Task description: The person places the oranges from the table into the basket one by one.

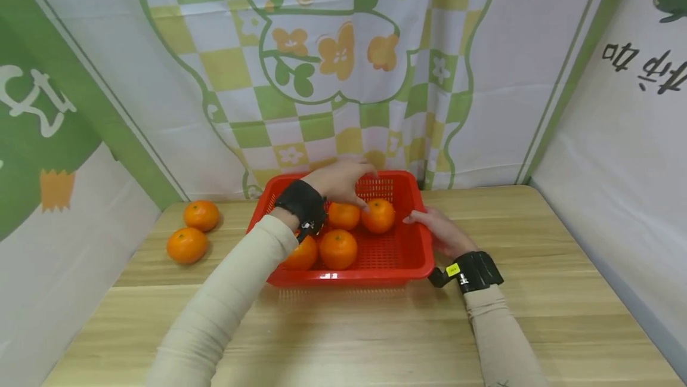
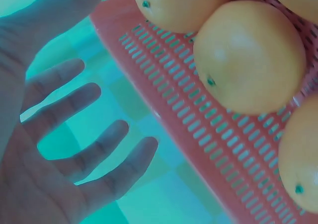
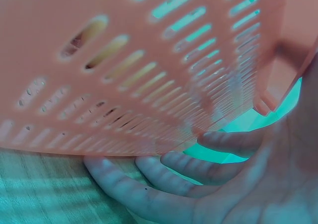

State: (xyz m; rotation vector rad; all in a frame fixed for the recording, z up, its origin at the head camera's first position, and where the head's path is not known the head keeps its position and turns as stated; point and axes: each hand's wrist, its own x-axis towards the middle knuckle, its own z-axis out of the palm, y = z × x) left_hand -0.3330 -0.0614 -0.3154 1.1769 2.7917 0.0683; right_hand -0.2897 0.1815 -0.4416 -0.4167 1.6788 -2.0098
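Cream sleeve (image 1: 225, 297) is lying nearest, running up to my left hand (image 1: 340, 183). That hand is hovering over the red basket (image 1: 376, 275), fingers spread, gripping nothing. My right hand (image 1: 442, 232), well apart, is gripping the basket's right end, thumb over the rim, fingers against the outer wall. Key relation: rightmost orange (image 1: 378, 216) is sitting inside, between my hands, just beside the left thumb; left hand nearer, contact I cannot tell. Basket's long axis is running left to right. Three other oranges (image 1: 338, 250) are sharing it; two loose oranges (image 1: 186, 245) are resting leftward on the wood-grain table (image 1: 349, 339). Basket: slotted, glossy plastic. Fruit: smooth, squat-round, showing green stem dots.
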